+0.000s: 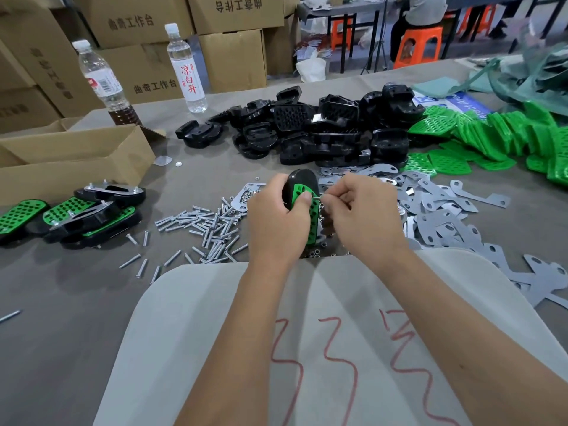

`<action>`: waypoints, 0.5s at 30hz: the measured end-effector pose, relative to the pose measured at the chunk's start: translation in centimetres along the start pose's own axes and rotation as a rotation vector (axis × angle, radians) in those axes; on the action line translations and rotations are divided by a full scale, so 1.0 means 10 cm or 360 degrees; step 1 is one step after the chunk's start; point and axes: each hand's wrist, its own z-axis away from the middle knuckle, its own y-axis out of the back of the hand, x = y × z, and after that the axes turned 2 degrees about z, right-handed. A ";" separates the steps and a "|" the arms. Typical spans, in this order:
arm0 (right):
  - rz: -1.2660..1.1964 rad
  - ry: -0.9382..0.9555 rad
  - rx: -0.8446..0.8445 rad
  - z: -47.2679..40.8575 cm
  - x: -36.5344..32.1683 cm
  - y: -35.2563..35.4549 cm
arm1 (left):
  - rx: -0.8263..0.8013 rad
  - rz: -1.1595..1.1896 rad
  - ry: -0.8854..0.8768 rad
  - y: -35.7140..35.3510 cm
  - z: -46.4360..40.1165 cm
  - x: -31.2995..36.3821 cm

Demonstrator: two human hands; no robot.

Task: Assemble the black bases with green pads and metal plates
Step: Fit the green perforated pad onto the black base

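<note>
While the left hand (278,224) grips a black base (299,179) stood on edge above the worktop (76,302), its thumb presses the green pad (302,207) flat against the base, apparently so the holes stay lined up. Pinching a thin screw (316,197) between thumb and fingertip, the right hand (362,210) brings its tip to a hole near the pad's upper edge; holding the part tilted toward the face seems to make that hole easier to see.

Supplies lie within reach: loose screws (206,229) just left of the hands, metal plates (442,210) spread to the right, spare black bases (322,127) heaped behind, and green pads (498,139) stacked far right. Finished units (76,219) sit near a cardboard box (70,158) on the left. Two bottles (184,66) stand well back. Nothing blocks the hands, though small nuts (313,253) scattered beneath them could be knocked about.
</note>
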 end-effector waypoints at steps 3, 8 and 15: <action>0.0109 0.0138 -0.0070 -0.02 0.05 0.03 | -0.0081 -0.0068 -0.0074 0.01 -0.02 0.01; -0.0161 -0.0083 -0.0004 -0.03 0.07 0.01 | -0.0041 -0.0056 -0.0159 -0.01 -0.02 0.03; -0.1109 -0.0410 -0.0146 -0.07 0.07 0.09 | -0.0050 0.0605 0.0088 0.04 -0.02 0.11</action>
